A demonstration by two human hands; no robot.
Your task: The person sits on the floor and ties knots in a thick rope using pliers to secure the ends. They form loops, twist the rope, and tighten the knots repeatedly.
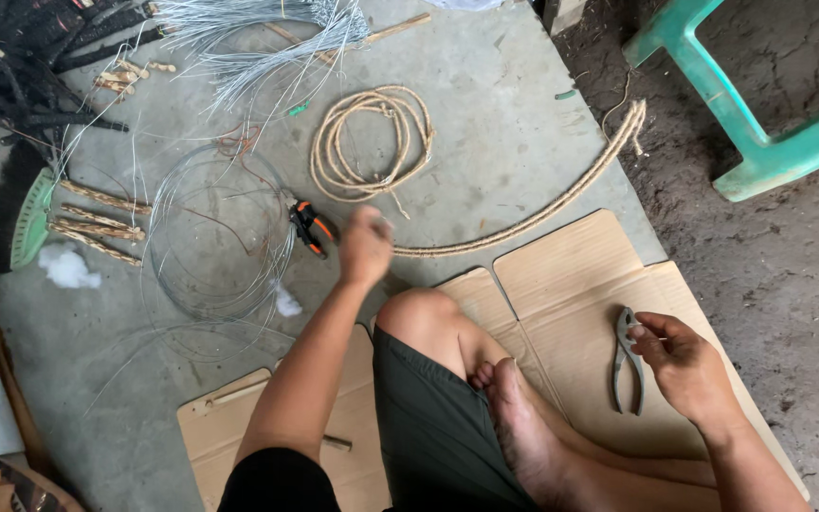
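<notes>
The person sits cross-legged on flattened cardboard (571,275) laid over a concrete floor, and that cardboard serves as the landmark for everything else. At its right part the right hand (680,365) rests with fingers curled around the head of grey pliers (627,365), whose handles lie on the cardboard pointing back toward the person's foot. The left hand (367,248) hovers just beyond the cardboard's far edge, above the raised knee; it is blurred, fingers loosely bunched, and whether it pinches anything cannot be told. Just left of that hand, off the cardboard, orange-handled cutters (312,228) lie on the floor at the rim of a coil of thin wire (215,237). A long rope-wrapped curved rod (542,204) arcs from near the left hand along the cardboard's far edge toward the upper right. Farther beyond the cardboard lies a coil of tan rope (372,142), and past it a bundle of loose wire strands (258,38). To the far right of the cardboard, on bare earth, stands a green plastic chair (760,123).
</notes>
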